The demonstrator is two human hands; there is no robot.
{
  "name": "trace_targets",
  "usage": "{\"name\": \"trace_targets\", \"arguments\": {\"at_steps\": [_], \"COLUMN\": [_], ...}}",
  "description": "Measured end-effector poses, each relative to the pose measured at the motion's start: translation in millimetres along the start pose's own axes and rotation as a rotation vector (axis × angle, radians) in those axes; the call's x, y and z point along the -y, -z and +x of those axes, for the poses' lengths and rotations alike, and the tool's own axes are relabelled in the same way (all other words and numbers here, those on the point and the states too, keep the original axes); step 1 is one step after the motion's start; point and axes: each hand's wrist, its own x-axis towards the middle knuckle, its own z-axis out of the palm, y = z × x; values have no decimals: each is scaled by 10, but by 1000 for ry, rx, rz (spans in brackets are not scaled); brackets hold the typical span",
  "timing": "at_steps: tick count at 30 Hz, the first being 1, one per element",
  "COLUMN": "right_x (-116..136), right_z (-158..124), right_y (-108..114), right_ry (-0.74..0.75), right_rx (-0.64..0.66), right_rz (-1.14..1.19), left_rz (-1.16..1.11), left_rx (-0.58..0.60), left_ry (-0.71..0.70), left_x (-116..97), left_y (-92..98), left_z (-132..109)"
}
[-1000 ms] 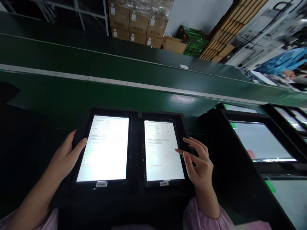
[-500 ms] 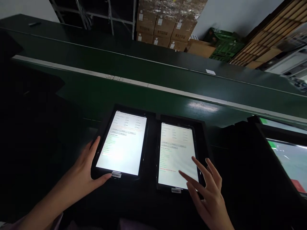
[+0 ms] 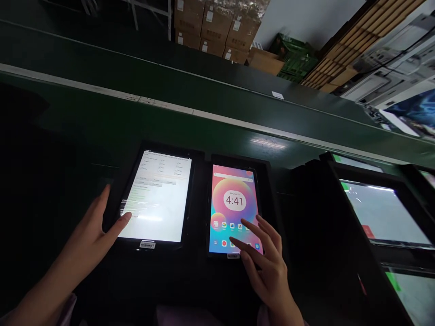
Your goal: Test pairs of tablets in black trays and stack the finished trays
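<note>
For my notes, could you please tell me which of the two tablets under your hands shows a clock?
The right-hand tablet, beneath the right hand, shows a colourful home screen reading 4:41; the left tablet shows a white text page.

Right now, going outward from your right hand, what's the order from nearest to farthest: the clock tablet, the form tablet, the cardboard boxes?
1. Clock tablet, directly under the right hand.
2. Form tablet, to that hand's left.
3. Cardboard boxes, far ahead at the back.
</note>
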Motion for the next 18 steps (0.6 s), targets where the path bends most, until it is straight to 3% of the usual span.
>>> {"name": "trace_targets", "arguments": {"at_steps": [4,8,12,18], "right_x": [102,128,95,73], "right_z": [67,88,47,19], "right_y": [-22,-16,-32,20], "right_ry": [69,103,70,61], "right_rx": [124,193,82,-3], "right_rz": [8,-5,39,112], "left_rz": [-109,-149,-182,-164], "left_rx": [46,168,203,209], "left_ry": [-60,-186,-244,-261], "left_x": [131,341,454,432], "left_y": [27,77,65,59], "left_z": [40,87,134,146]}}
